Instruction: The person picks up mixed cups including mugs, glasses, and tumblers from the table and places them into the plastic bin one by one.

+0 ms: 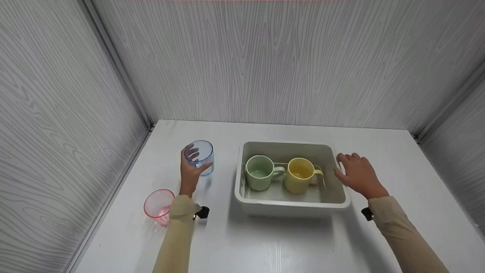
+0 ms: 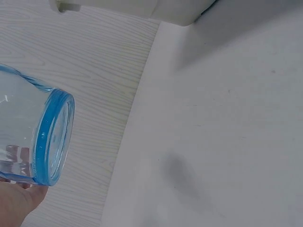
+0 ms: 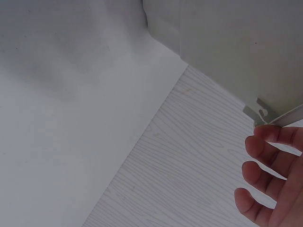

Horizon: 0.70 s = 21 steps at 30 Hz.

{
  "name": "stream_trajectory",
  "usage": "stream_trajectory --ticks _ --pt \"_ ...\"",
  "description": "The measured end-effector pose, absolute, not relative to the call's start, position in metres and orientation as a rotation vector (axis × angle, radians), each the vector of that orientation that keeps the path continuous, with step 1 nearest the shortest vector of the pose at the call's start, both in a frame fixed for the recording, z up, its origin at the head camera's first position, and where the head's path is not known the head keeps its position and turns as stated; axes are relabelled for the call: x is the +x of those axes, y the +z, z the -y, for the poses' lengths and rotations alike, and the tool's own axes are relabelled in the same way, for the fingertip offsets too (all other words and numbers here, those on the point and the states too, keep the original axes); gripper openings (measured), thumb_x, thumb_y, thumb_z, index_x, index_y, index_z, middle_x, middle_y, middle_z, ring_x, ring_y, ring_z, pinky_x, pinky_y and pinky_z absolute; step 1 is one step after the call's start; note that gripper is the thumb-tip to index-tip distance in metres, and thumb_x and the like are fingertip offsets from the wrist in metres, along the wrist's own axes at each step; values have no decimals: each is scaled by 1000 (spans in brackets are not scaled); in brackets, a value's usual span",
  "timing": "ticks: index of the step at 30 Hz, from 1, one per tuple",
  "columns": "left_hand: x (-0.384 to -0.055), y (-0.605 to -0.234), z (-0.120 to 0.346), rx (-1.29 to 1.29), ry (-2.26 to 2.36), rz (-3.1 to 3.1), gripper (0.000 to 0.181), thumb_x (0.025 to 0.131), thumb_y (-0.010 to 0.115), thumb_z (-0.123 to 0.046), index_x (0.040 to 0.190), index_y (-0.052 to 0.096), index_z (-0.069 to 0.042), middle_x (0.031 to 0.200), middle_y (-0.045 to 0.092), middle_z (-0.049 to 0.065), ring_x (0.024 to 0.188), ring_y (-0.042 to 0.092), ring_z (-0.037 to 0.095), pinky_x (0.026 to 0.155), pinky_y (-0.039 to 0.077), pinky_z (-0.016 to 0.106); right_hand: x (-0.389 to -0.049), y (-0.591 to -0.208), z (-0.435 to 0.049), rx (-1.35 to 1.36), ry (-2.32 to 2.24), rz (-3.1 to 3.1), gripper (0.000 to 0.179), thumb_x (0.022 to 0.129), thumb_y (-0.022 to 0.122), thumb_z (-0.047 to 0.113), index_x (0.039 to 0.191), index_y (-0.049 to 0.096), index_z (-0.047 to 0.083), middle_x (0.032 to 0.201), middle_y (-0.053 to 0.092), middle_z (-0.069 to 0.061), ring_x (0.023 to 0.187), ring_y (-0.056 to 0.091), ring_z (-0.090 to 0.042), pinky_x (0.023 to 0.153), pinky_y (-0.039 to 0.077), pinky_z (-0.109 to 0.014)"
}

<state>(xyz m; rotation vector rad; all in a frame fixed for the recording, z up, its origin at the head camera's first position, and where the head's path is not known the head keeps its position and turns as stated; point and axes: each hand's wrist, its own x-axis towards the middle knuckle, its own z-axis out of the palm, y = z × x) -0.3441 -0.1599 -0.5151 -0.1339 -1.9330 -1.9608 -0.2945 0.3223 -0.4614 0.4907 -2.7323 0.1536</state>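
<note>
My left hand [image 1: 191, 170] grips a clear blue tumbler [image 1: 206, 167] from its left side, the thumb across the front and the fingers behind. The tumbler's thick blue base [image 2: 54, 137] shows in the left wrist view, held over the white table. A pale grey plastic bin [image 1: 291, 204] stands to the right. In it a green mug [image 1: 259, 178] and a yellow mug [image 1: 297, 182] stand upright, handles to the right. My right hand [image 1: 358, 174] is at the bin's right rim; in the right wrist view its loosely bent fingers [image 3: 255, 172] are spread, the uppermost right at the rim.
A clear pink tumbler [image 1: 159, 204] stands left of my left forearm, which partly overlaps it in the head view. White wood-grain panels [image 1: 265, 68] rise behind the table [image 1: 280, 246] and at both sides.
</note>
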Motion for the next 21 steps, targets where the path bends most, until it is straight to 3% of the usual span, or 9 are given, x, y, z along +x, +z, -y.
stream_trajectory --ticks 4,13,21 --pt "-343 -510 159 -154 -1949 1943 83 68 78 4 137 32 1 131 43 27 123 43 38 103 38 45 -295 -461 -323 489 152 2727 29 86 54 27 98 56 1 78 63 -13 70 51 -29 59 39 -45" --pt "-338 -499 155 -150 -1954 1978 84 68 78 2 137 32 -1 132 45 21 124 44 32 105 37 46 -297 -463 -323 478 148 2747 30 86 53 28 99 56 2 79 62 -14 71 51 -29 60 38 -45" --pt "-335 -490 152 -188 -1959 1994 83 69 77 0 138 31 -1 133 42 25 124 42 37 106 32 53 -299 -463 -323 473 147 2744 29 85 54 27 100 56 2 78 62 -13 71 51 -29 60 39 -45"
